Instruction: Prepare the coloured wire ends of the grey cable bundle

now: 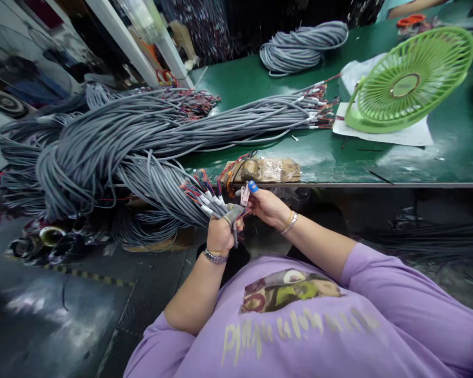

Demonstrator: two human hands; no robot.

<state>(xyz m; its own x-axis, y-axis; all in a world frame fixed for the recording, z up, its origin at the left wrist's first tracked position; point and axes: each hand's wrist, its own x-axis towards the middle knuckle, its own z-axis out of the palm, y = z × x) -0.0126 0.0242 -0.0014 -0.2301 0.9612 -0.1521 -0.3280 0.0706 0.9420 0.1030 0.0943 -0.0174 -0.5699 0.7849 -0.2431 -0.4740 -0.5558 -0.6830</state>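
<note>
My left hand (219, 234) is closed around the end of a grey cable (235, 239) at the table's front edge. A greyish wrapping (233, 212) shows at its thumb. Close beside it, my right hand (271, 208) has its fingers pinched together at the cable's thin coloured wires, with a blue cover (253, 186) on one fingertip. A white tag (245, 194) stands between the hands; which of them bears it I cannot tell. Just left of my hands, a bundle of grey cables (165, 184) hangs over the edge, its ends showing white sleeves and red, blue and orange wires.
Large bundles of grey cable (90, 136) cover the left of the green table (319, 157). A taped wooden block (276, 169) lies at the front edge. A green fan (410, 84) stands on paper at right, and a coiled cable (303, 47) lies behind. Another person's arm (413, 7) shows top right.
</note>
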